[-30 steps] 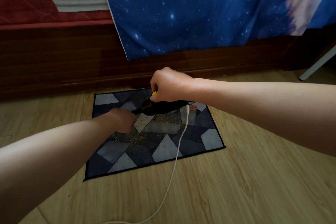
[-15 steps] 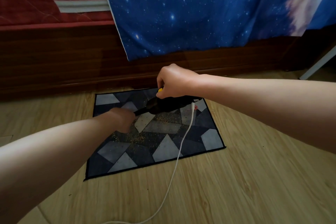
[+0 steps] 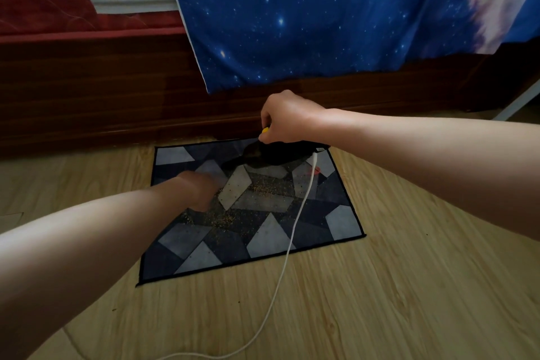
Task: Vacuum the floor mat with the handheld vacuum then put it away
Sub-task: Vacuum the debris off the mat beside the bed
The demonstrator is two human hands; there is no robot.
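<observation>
1. One mat (image 3: 268,238) is listed.
2. One vacuum (image 3: 277,153) is listed.
3. One cord (image 3: 293,238) is listed.
4. Two hands are listed: left hand (image 3: 201,190), right hand (image 3: 287,118).
5. One sheet (image 3: 292,23) is listed.
6. One bed (image 3: 87,90) is listed.
7. Crumbs (image 3: 263,188): too many to be counted.

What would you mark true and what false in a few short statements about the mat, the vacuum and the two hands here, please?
1. The right hand grips the handheld vacuum from above. True.
2. The floor mat is free of dirt. False: yellowish grains lie scattered across its middle.
3. A white cord runs from the vacuum's rear over the mat onto the wooden floor. True.
4. The left hand holds the cord. False: it rests on the mat, left of the vacuum's nozzle and apart from the cord.
</observation>
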